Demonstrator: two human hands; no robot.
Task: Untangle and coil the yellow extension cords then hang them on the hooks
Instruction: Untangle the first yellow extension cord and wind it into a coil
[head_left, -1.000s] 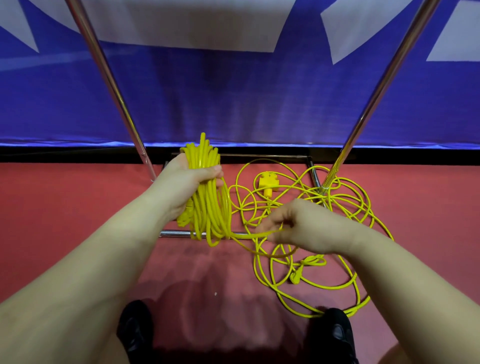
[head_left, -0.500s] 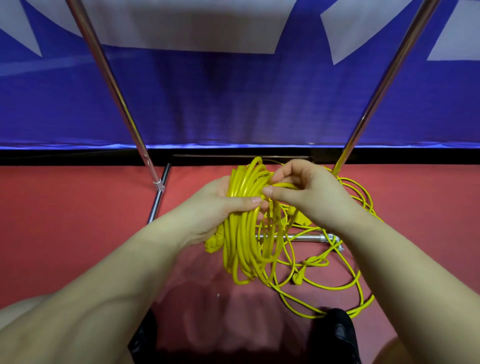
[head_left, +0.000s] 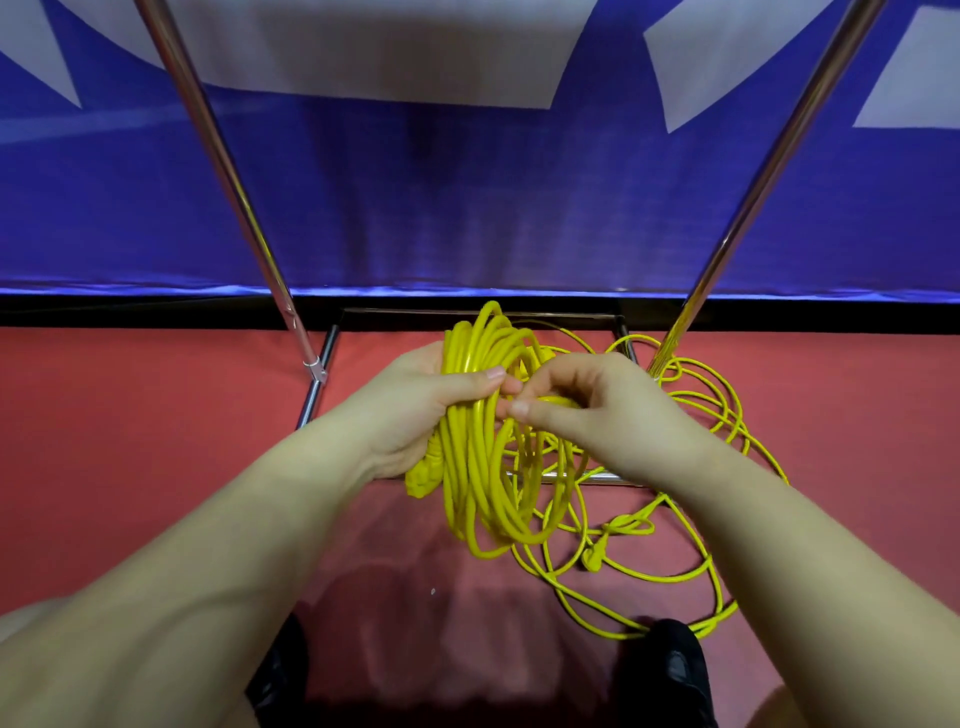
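The right hand (head_left: 608, 415) is now up against the coil (head_left: 488, 441), its fingers (head_left: 524, 408) pinched on a loop of yellow cord just beside the thumb of the left hand (head_left: 421, 410). A second ago it was lower and nearer, drawing a strand out of the tangle on the floor; half a second ago it had already reached the bundle. So another turn is being laid onto the coil. The left hand's fingers stay wrapped round the top of the bundle, which hangs in the air in front of the rack's near bar (head_left: 582, 475).

The rest of the extension cord (head_left: 696, 525) still lies in loose loops on the red floor (head_left: 130, 467), to the right, around the right upright pole (head_left: 779, 150). Exactly which strand the right fingers hold is hard to tell, since the hand hides it. Coiling looks roughly half done; no hooks are in view.
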